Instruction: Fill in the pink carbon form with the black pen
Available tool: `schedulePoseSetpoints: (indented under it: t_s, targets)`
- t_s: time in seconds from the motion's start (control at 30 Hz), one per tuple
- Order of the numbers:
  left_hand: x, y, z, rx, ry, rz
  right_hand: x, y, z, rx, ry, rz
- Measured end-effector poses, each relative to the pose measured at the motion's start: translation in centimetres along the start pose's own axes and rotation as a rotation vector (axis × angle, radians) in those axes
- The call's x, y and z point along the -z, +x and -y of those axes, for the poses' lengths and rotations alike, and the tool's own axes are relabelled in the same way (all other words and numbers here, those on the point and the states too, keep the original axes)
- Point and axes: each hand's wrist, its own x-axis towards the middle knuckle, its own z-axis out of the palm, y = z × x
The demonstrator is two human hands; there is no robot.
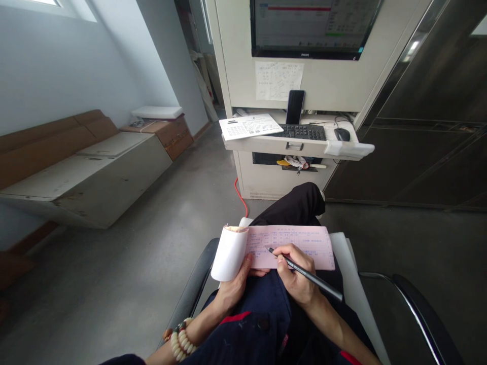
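A pad of pink printed forms [304, 241] lies across my lap, its left-hand pages curled over into a white roll [229, 253]. My left hand [238, 281] is closed around the pad's left part, thumb by the roll and fingers partly hidden underneath. Blue print and lines fill the pink sheet. In my right hand [299, 274] is a dark pen [315, 280], pinched between thumb and fingers. Its tip points at the left half of the pink sheet; whether it touches the paper I cannot tell.
Ahead stands a pale cabinet with a monitor [304, 25]. Its pulled-out drawer [274, 144] bears a keyboard [304, 132], a mouse [342, 134], an upright phone [296, 106] and a printed sheet [251, 126]. Chair armrests [196, 274] flank me. A red cable [240, 195] runs along the floor.
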Motion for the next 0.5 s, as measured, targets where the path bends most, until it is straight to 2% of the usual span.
schedulePoseSetpoints:
  t_s: [0.5]
  targets:
    - [-0.02, 0.06, 0.10, 0.008, 0.012, 0.004, 0.21, 0.28, 0.31, 0.015, 0.020, 0.012]
